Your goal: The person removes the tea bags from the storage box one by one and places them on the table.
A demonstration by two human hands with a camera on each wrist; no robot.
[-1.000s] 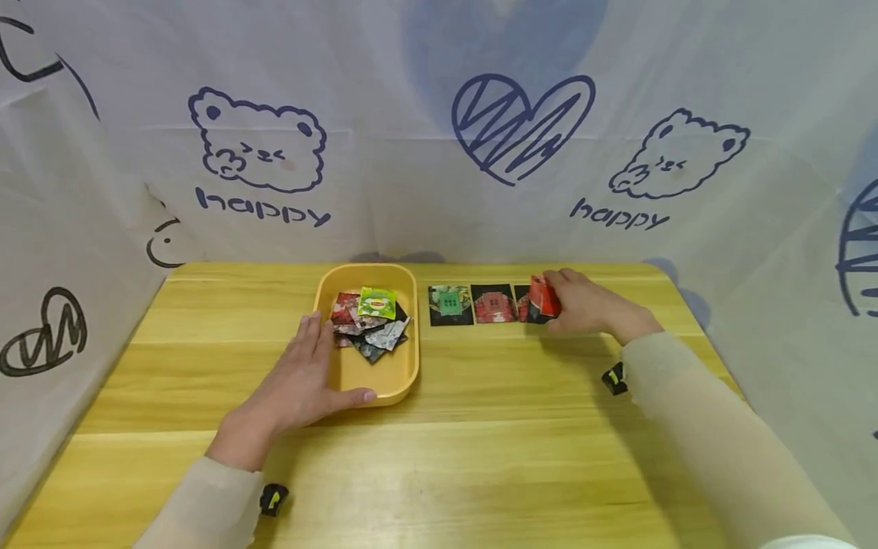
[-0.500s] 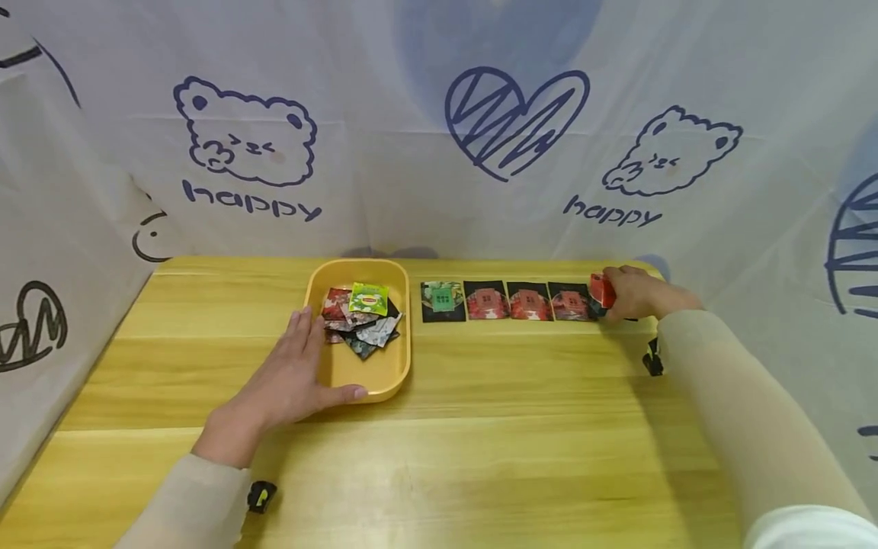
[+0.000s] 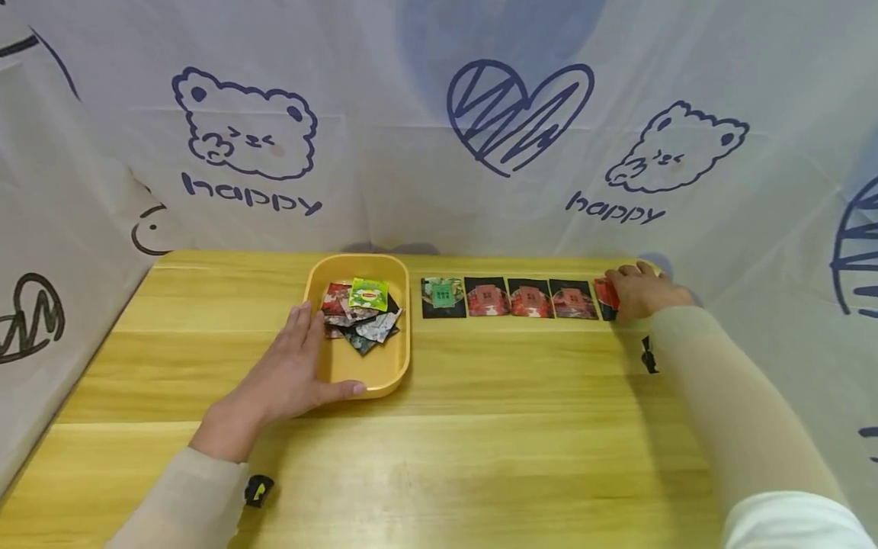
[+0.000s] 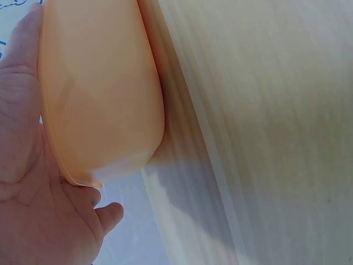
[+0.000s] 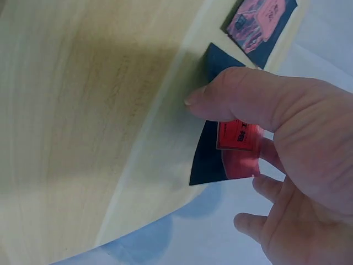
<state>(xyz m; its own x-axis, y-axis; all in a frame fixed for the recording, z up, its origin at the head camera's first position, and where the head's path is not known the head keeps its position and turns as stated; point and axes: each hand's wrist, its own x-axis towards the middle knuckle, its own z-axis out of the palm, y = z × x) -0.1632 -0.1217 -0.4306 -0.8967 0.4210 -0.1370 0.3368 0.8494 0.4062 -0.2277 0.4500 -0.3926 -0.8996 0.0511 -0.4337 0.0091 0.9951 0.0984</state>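
Note:
My left hand (image 3: 284,374) rests at the near left corner of a yellow plastic tray (image 3: 379,372), fingers extended along its left side and thumb across the front rim. Several tea bag sachets lie heaped in the tray, a bright green one (image 3: 369,294) on top. At the row's right end, my right hand (image 3: 639,291) pinches a red and black tea bag sachet (image 5: 238,157) by its edges. In the right wrist view this sachet bows between thumb and fingers, close over the table. My hand covers part of it.
Along the back of the wooden table (image 3: 439,450) lies a row: one black and green sachet (image 3: 443,297), then black and red sachets (image 3: 488,296) to its right. Behind stands a white cloth wall (image 3: 405,183) with drawings. The table's right rear corner is near my right hand.
My right hand has moved right along the row and lowered its sachet toward the table at the end. More laid sachets are uncovered. My left hand stays at the tray.

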